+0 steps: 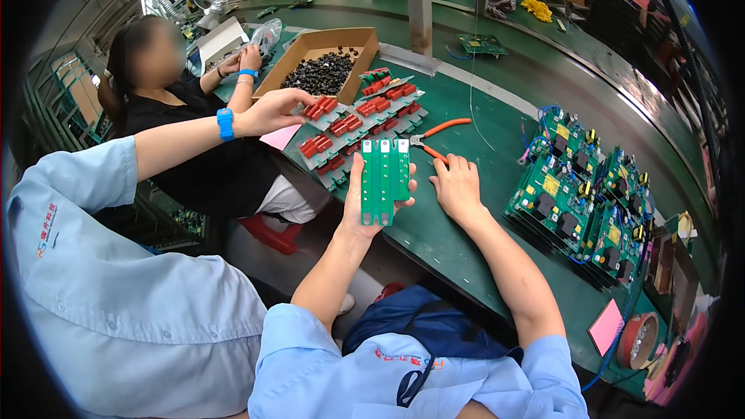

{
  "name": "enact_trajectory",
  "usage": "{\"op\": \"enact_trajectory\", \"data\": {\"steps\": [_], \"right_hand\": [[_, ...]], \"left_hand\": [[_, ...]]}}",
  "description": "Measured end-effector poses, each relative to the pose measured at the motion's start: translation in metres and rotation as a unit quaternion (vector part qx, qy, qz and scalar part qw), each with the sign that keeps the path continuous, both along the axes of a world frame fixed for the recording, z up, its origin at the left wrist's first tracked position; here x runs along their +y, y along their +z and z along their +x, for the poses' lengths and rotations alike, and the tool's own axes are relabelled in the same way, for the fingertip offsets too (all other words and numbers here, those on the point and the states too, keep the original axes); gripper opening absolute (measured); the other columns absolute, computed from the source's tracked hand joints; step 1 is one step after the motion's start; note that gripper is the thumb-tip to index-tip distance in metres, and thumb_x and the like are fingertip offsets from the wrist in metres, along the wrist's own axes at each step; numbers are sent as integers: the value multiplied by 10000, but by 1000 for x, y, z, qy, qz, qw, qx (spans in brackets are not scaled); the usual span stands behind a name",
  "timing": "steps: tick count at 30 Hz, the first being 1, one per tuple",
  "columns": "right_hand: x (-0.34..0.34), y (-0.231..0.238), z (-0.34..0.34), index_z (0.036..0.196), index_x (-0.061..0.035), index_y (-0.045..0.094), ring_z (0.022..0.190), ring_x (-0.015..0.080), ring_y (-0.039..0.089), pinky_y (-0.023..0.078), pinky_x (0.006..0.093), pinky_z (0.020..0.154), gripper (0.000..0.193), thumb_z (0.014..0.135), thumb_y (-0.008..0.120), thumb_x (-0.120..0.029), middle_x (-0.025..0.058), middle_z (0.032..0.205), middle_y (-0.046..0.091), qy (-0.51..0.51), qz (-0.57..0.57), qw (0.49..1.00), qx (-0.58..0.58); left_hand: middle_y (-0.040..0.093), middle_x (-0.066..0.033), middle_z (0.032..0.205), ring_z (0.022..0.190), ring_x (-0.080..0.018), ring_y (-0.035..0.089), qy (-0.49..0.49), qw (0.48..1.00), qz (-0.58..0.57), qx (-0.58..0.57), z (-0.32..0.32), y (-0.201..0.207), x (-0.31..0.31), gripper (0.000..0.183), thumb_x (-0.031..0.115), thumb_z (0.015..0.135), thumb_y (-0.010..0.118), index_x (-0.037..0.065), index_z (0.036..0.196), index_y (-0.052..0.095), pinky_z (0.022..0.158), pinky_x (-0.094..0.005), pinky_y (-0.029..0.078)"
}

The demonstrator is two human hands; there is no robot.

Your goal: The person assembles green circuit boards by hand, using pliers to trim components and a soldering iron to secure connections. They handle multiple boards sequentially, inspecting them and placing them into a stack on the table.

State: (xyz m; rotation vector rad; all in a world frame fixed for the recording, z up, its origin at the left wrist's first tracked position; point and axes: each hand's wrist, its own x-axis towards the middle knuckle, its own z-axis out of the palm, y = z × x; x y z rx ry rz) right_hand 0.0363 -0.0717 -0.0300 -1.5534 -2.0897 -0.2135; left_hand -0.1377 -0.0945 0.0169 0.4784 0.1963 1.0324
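Green board (pixel 385 180) gripped in left hand (pixel 365 209) | right hand (pixel 458 186) flat, empty | cardboard box (pixel 353 70): black parts (pixel 320 74)

Your left hand (pixel 358 206) holds a narrow green circuit board (pixel 385 180) upright over the edge of the green table (pixel 434 240). Your right hand (pixel 456 186) rests flat on the table, just beside orange-handled cutters (pixel 436 136). A co-worker's hand (pixel 273 111) touches trays of red parts (pixel 353 126), beside a cardboard box (pixel 322 62) of black pieces. Stacked boards (pixel 582 194) lie to your right.
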Motion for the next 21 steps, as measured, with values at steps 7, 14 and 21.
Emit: {"op": "enact_trajectory", "data": {"steps": [7,14,21], "right_hand": [[-30,12,-14,841,-58,528,724,248,516,421,372,627,231,618,584,-84,95,710,486,63,-93,994,-8],[-34,26,7,1218,-105,358,1135,357,292,219,519,921,825,548,674,-469,229,1206,325,18,-140,989,-34],[-35,15,11,1107,-65,454,904,285,477,381,377,753,545,647,626,-299,170,927,503,24,-76,997,-20]], "left_hand": [[524,-163,1029,850,-264,566,26,999,-11,-31,-8,-10,5,659,591,799,283,47,1148,411,646,-366,502],[517,-170,1052,876,-268,562,60,997,30,38,-8,-7,3,684,608,797,232,50,1148,411,652,-365,500],[535,-152,1020,839,-250,555,111,989,4,100,-2,-3,-1,588,545,833,240,83,1140,437,639,-382,478]]}}
